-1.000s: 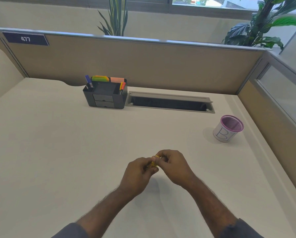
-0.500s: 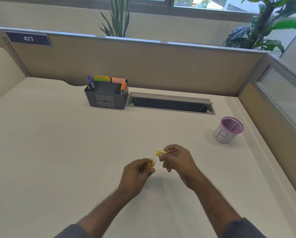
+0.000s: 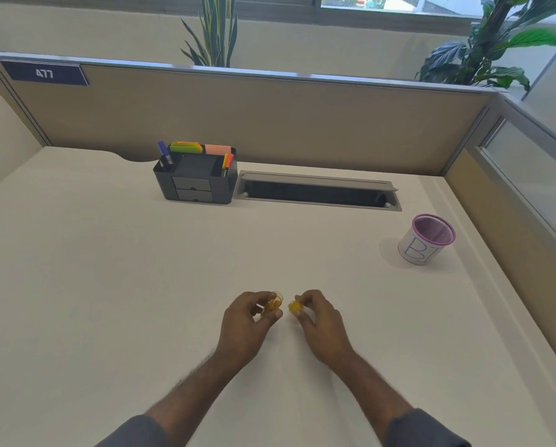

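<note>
My left hand grips a small clear yellow container with yellow bits inside, its mouth turned to the right. My right hand pinches a small yellow cap between thumb and fingertips, a short gap to the right of the container's mouth. Both hands hover just above the white desk, near its front middle.
A black desk organiser with pens and sticky notes stands at the back. Beside it lies an open cable slot. A purple mesh cup wrapped in white paper stands at the right. Beige partitions wall the desk at back and right.
The hands were joined on the container, then my right hand pulled the cap off and lifted it. It has now come back down, close beside the container's mouth.
</note>
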